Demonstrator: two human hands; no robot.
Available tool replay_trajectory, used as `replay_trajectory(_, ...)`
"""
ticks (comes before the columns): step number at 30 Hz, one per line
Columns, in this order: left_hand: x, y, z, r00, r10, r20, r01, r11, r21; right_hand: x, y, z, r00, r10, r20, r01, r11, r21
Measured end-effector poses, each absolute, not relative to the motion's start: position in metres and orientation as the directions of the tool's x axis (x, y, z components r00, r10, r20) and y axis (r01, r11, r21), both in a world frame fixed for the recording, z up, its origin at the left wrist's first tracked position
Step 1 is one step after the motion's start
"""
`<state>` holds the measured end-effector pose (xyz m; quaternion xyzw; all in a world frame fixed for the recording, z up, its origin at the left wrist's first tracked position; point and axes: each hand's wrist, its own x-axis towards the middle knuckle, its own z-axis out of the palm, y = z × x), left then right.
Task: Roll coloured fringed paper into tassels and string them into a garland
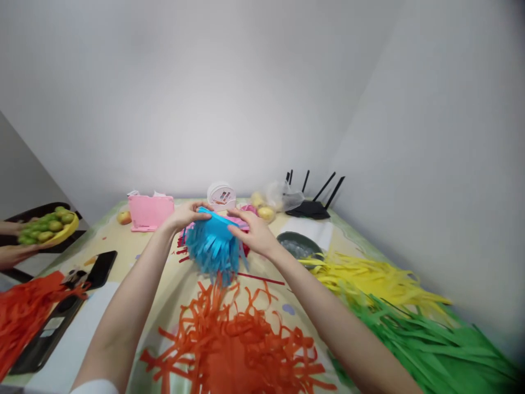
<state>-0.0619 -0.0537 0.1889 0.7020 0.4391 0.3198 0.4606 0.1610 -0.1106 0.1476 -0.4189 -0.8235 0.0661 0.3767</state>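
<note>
A bundle of blue fringed paper (213,246) hangs in the air above the table, its cut strips pointing down. My left hand (186,214) grips its top edge from the left, fingers closed on it. My right hand (255,232) holds the top from the right, fingers pressed on the paper. Just below lies a heap of orange paper strips (238,350). Pink paper (241,221) shows behind the blue bundle.
Yellow strips (369,276) and green strips (435,345) lie at the right, red strips (24,312) at the left. A black phone (100,268), pink box (150,212), white round tub (221,195), dark bowl (293,238), router (314,208) and bagged fruit (266,210) stand around. Another person's hands hold a yellow plate of green fruit (47,227).
</note>
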Motion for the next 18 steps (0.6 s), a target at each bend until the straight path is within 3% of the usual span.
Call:
replay_trajectory(6,-0.028,-0.081,0.215,0.324,0.924,0.203,0.386,-0.325,0.863,0.149,-0.107,0.176,-0.306,0.790,0.532,0.707,0.562,-0.429)
replay_trajectory(10,-0.017,-0.106,0.217,0.153,0.842,0.518,0.533,-0.511,0.674,0.197,-0.102,0.189,-0.209,0.838,0.504,0.778,0.455,-0.432)
replay_trajectory(12,-0.015,-0.126,0.202,0.211,0.800,0.561,0.571,-0.567,0.594,0.245,-0.102,0.195,-0.095,0.866,0.491,0.833,0.339,-0.437)
replay_trajectory(15,-0.013,-0.168,0.154,0.471,0.792,0.389,0.577,-0.610,0.544,0.330,-0.115,0.205,0.115,0.874,0.471,0.895,0.115,-0.432)
replay_trajectory(18,-0.010,-0.215,0.086,0.679,0.734,0.033,0.617,-0.593,0.517,0.406,-0.140,0.210,0.301,0.829,0.472,0.915,-0.110,-0.389)
